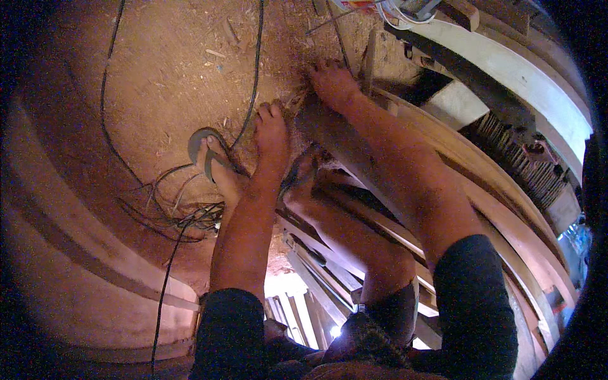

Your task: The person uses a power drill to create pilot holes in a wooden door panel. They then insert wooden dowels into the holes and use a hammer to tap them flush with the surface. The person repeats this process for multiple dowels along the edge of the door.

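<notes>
My left hand (272,133) is low over the dusty floor, just right of my sandalled foot (212,152). Its fingers curl downward, and whatever they close on is hidden beneath them. Farther forward and to the right, my right hand (334,87) bends over the far end of a brown wooden board (323,123). Those fingers are curled too, and in the dim light I cannot see what lies under them. The board runs back toward me below my right forearm.
Black cables (258,57) cross the floor, with a tangled coil (196,218) left of my foot. Long wooden planks (494,183) are stacked on the right. A white bucket (405,16) stands at the far right. Wood chips (215,53) litter the floor. A curved pale panel (101,278) stands left.
</notes>
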Tool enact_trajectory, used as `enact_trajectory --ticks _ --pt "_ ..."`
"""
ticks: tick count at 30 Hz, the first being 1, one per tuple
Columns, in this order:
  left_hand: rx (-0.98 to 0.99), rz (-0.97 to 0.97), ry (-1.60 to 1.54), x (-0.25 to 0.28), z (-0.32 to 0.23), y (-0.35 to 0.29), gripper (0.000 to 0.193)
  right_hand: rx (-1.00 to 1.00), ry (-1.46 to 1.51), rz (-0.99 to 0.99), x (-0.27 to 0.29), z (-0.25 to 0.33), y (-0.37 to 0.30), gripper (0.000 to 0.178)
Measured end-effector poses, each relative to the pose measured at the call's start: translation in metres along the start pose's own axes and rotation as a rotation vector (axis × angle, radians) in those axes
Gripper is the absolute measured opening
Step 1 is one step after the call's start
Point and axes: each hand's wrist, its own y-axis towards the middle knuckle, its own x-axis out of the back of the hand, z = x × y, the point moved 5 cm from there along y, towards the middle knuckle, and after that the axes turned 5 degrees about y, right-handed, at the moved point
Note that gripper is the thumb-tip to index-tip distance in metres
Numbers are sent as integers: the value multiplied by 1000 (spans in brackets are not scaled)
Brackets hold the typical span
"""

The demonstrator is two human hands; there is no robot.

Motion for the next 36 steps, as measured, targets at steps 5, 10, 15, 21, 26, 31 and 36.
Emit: enact_trajectory --ticks 5,10,15,21,26,31,36 --pt "56 -25 24 -7 -5 -8 32 167 -171 -65 -5 0 -7 43" --pt "28 -156 15 -14 3 -5 29 176 -33 36 7 -7 3 38" --pt "197 11 -276 -25 30 1 33 180 199 -62 21 -2 9 42" --pt "725 515 -1611 -52 71 10 40 192 733 -227 -11 88 -9 49" --pt "736 597 -1853 35 54 -8 62 -250 1055 108 37 133 -41 55" --pt "865 692 -1907 35 61 -26 69 -270 1265 -127 37 143 -49 63" --pt "783 615 -1581 24 74 -10 65 192 992 184 24 119 -51 47"
